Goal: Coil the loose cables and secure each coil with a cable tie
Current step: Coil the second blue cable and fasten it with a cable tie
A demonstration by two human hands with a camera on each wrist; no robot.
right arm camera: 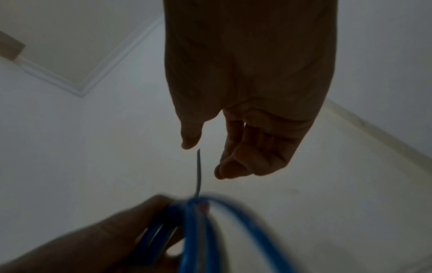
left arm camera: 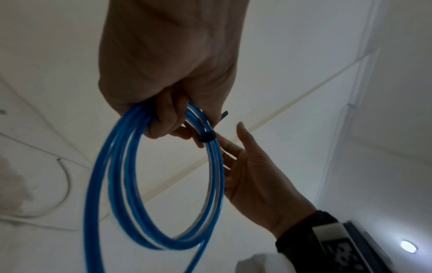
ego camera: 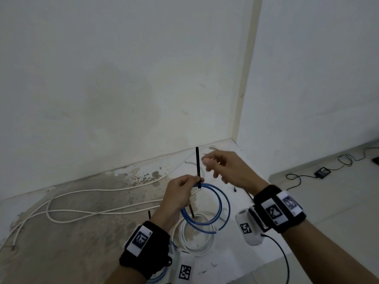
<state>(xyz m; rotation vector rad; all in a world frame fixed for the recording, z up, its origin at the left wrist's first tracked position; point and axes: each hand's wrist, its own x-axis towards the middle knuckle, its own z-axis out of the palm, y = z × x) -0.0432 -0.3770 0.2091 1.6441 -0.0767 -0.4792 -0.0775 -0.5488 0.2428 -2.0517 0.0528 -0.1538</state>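
A coil of blue cable (ego camera: 213,203) (left arm camera: 149,184) (right arm camera: 210,230) hangs in the air from my left hand (ego camera: 180,193) (left arm camera: 168,118), whose fingers curl round its top. A black cable tie (ego camera: 198,167) (left arm camera: 207,137) (right arm camera: 198,173) is looped round the coil beside those fingers, its tail standing straight up. My right hand (ego camera: 217,167) (right arm camera: 210,158) hovers just right of the tail with loose fingers, touching nothing. A long loose white cable (ego camera: 86,203) trails across the floor at left. A coiled white cable (ego camera: 196,240) lies on the floor under the blue coil.
Two spare black ties (ego camera: 191,210) lie on the floor behind the blue coil. A stained wall and a corner pillar rise close ahead. On the floor at right lie a black adapter (ego camera: 323,172) and thin dark wires (ego camera: 346,159). More blue cable (ego camera: 158,277) shows under my left wrist.
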